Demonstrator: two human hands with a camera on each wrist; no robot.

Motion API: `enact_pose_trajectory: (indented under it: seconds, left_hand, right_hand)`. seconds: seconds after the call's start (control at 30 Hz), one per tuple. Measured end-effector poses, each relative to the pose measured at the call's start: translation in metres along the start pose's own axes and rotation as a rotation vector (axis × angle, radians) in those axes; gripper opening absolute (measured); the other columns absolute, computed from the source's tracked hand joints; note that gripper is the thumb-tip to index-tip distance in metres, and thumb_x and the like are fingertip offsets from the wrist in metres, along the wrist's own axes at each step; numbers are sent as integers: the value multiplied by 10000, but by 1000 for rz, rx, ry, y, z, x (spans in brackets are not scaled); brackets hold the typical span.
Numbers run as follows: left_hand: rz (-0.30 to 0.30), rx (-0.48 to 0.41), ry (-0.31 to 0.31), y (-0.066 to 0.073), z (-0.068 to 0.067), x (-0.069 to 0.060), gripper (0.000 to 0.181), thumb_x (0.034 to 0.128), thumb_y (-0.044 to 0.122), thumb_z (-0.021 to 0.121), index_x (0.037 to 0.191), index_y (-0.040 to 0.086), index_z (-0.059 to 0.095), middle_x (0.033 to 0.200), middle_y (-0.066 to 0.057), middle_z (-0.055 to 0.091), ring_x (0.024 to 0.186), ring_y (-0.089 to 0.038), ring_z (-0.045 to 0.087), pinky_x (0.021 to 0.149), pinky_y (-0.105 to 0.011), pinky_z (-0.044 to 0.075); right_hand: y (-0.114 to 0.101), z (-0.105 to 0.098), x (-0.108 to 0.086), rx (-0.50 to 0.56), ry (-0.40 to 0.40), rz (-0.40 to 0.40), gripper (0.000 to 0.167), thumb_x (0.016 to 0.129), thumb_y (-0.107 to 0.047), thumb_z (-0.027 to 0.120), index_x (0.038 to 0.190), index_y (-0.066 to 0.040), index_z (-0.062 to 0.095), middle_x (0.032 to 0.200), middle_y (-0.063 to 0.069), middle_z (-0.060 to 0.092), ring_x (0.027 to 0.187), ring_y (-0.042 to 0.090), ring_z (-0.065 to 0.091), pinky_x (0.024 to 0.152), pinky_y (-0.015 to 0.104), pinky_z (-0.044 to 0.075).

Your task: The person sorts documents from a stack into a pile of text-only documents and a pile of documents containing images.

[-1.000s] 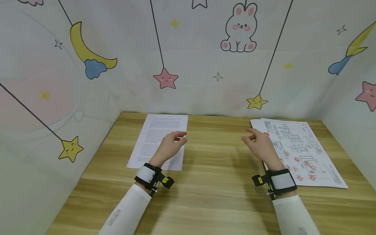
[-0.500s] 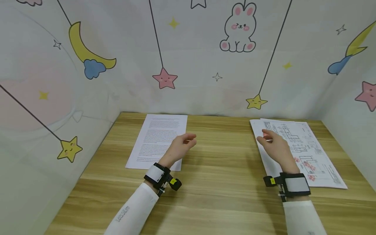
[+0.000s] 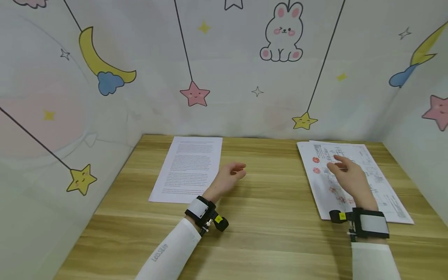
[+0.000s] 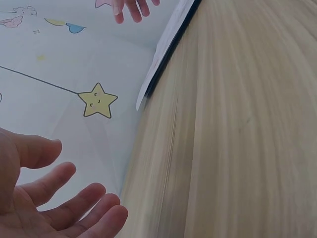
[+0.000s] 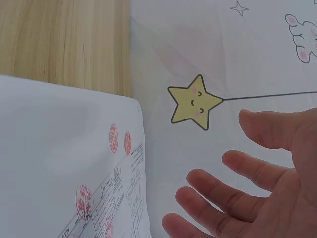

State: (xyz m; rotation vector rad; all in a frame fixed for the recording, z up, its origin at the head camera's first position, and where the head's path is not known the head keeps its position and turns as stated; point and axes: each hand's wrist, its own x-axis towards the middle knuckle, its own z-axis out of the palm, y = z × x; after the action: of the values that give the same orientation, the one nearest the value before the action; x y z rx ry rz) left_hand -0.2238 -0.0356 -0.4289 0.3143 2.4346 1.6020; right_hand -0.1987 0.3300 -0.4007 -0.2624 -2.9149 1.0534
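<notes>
My left hand (image 3: 228, 179) hovers over the table just right of a single printed text sheet (image 3: 187, 167), holding nothing. In the left wrist view its fingers (image 4: 74, 203) are spread and loosely bent. Above the stack of papers with drawings and red stamps (image 3: 322, 194) is my right hand (image 3: 351, 179), also with nothing in it. Relaxed, parted fingers (image 5: 223, 198) show in the right wrist view, apart from the stack. Part of the stack's top sheet is hidden behind the right hand and wrist.
The wooden table (image 3: 273, 217) spreads between the two paper piles. A white curtain (image 3: 238, 70) printed with stars, a moon and a rabbit hangs behind and at both sides. A dark layer (image 4: 171, 49) lies under the stack's edge in the left wrist view.
Both hands have moved to the right. The left hand has shifted off most of the text sheet, and the right has come farther over the stack. The papers have stayed in place.
</notes>
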Motion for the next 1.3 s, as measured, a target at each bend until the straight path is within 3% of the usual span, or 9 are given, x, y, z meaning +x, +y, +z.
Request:
enact_pose_trajectory:
  seconds: [0.13, 0.37, 0.53, 0.7, 0.83, 1.03, 1.3]
  left_hand:
    - [9, -51, -19, 2, 12, 2, 401, 1018, 240, 542, 1376, 59, 560, 1360, -150, 600, 1242, -305, 564, 1036, -453, 465]
    - [16, -18, -65, 9, 40, 10, 400, 1019, 275, 534, 1378, 101, 572, 1349, -112, 618, 1243, -288, 579, 1020, -433, 480]
    - [24, -23, -94, 9, 65, 17, 383, 1020, 243, 528, 1358, 73, 583, 1298, -123, 638, 1189, -267, 595, 932, -357, 506]
    - [17, -11, -110, 10, 86, 19, 369, 1018, 243, 534, 1343, 81, 599, 1304, -110, 647, 1182, -252, 618, 885, -287, 520]
    - [20, -46, -120, 14, 97, 19, 371, 1015, 215, 537, 1342, 51, 593, 1310, -137, 643, 1171, -253, 632, 840, -242, 524]
    - [6, -81, -123, 20, 114, 21, 383, 1006, 196, 552, 1351, 33, 584, 1311, -149, 642, 1183, -252, 625, 905, -268, 525]
    - [-65, -203, -172, 26, 134, 23, 437, 999, 206, 555, 1408, 55, 533, 1332, -151, 616, 950, -148, 630, 783, -215, 498]
  right_hand:
    - [11, -6, 1, 13, -3, 39, 720, 1035, -483, 379, 1549, 4, 249, 1425, 397, 424, 1272, 546, 439, 967, 653, 441]
    - [24, -13, 2, -24, 20, 113, 726, 1035, -477, 379, 1554, 7, 223, 1426, 405, 406, 1249, 548, 434, 927, 622, 493]
    - [32, -16, 3, -24, 21, 141, 730, 1032, -477, 386, 1553, 6, 222, 1434, 413, 383, 1246, 552, 420, 975, 654, 452]
    - [44, -23, 2, -12, -43, 168, 769, 1029, -515, 356, 1564, 5, 173, 1475, 428, 307, 1294, 582, 365, 1003, 694, 395]
    - [52, -30, 1, 33, -110, 235, 841, 1004, -600, 326, 1582, -30, 103, 1540, 411, 192, 1364, 599, 280, 1037, 719, 337]
    - [60, -33, -2, 81, -140, 277, 867, 999, -610, 330, 1581, -21, 74, 1570, 392, 126, 1388, 595, 238, 1065, 728, 300]
    - [72, -34, 0, 26, -183, 316, 890, 995, -617, 323, 1568, 18, 74, 1558, 409, 109, 1360, 587, 242, 1077, 731, 272]
